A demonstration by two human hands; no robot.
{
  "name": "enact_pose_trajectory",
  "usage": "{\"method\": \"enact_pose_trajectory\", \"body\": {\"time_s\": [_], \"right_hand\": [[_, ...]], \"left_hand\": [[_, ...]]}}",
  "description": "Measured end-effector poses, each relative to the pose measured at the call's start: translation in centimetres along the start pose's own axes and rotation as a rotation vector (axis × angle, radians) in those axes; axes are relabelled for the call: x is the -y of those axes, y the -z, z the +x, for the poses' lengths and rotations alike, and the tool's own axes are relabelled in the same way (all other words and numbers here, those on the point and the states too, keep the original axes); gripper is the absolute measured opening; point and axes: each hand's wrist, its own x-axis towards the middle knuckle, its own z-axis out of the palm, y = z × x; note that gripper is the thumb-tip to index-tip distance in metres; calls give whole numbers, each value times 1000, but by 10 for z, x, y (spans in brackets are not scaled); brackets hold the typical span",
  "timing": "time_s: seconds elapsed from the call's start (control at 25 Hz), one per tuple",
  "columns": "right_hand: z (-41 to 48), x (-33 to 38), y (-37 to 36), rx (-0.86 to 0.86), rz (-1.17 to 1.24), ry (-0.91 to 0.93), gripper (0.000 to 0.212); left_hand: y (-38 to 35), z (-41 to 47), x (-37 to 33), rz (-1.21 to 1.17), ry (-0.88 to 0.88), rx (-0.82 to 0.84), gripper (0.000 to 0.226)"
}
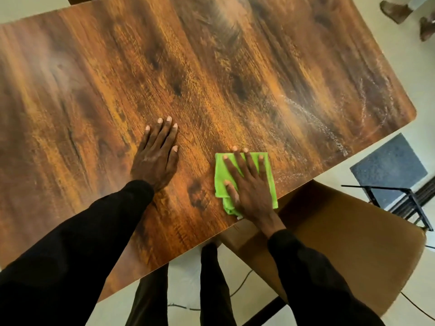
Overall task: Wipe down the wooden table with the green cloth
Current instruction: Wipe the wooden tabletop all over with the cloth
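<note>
The wooden table (211, 74) fills most of the view, its dark brown grain running away from me. A folded green cloth (267, 182) lies near the table's near right edge. My right hand (247, 184) presses flat on the cloth with fingers spread and straight. My left hand (156, 156) rests flat on the bare wood to the left of the cloth, fingers straight. Whitish streaks (313, 121) show on the table surface to the right of the cloth.
A tan chair seat (341, 234) sits under the table's near right edge, close to my right arm. A grey mat (388, 170) and a black metal frame (409, 203) lie on the pale floor at right. Another person's shoes (397, 12) are at the top right.
</note>
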Motion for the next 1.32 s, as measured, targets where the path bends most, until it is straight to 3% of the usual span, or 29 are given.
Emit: {"method": "enact_pose_trajectory", "body": {"time_s": [0.12, 0.2, 0.4, 0.48, 0.64, 0.76, 0.92, 1.04, 1.16, 1.32], "right_hand": [[59, -38, 18, -66, -20, -172, 66], [99, -31, 23, -74, -21, -187, 66], [45, 6, -2, -10, -10, 222, 68], [8, -10, -5, 18, -17, 262, 67], [36, -52, 13, -32, -34, -2, 66], [86, -26, 20, -61, -18, -94, 67], [62, 31, -2, -28, -3, 151, 67], [5, 27, -11, 31, 22, 288, 68], [0, -2, 0, 24, -16, 168, 67], [80, 0, 18, -54, -43, -62, 66]], "left_hand": [[1, 1, -3, 18, 7, 18, 58], [1, 0, -3, 21, 6, 12, 57], [3, 2, -4, 2, 11, -9, 56], [5, 3, -6, 2, 12, -3, 56], [7, 4, -7, 8, 25, 26, 57], [8, 3, -8, 5, 31, 27, 56], [8, 4, -5, -24, 41, 6, 55], [6, 3, -3, -63, 82, -26, 54], [7, 0, -5, -74, 110, -46, 53], [13, -22, -3, -102, 265, -42, 56]]}}
